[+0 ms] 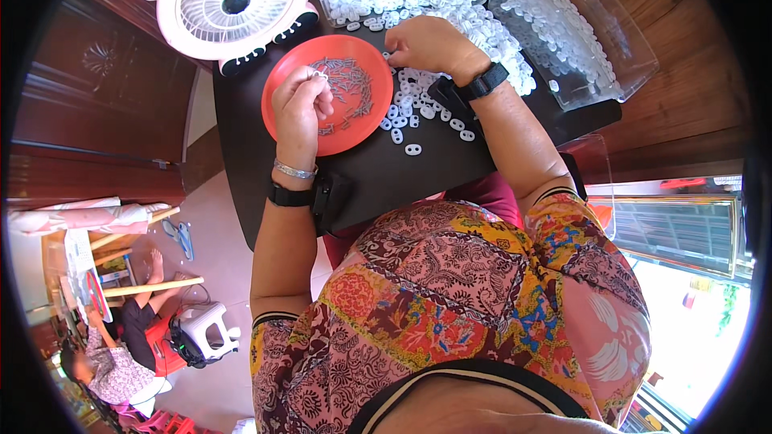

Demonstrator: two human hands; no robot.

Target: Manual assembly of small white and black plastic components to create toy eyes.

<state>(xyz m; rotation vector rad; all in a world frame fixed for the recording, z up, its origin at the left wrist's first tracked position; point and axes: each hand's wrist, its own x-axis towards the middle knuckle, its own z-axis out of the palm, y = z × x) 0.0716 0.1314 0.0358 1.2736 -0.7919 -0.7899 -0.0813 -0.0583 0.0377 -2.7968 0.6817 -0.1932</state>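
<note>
Metal pins (pixel 347 84) heaped in red plate (pixel 285 72), handy: left hand (pixel 301 104) pinches one; right hand (pixel 426 44) curled on white rings (pixel 418 104), grip unclear.

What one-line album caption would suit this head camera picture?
Left hand pinches a small metal piece over a round red plastic plate of metal pieces while right hand rests on white plastic rings.
</note>
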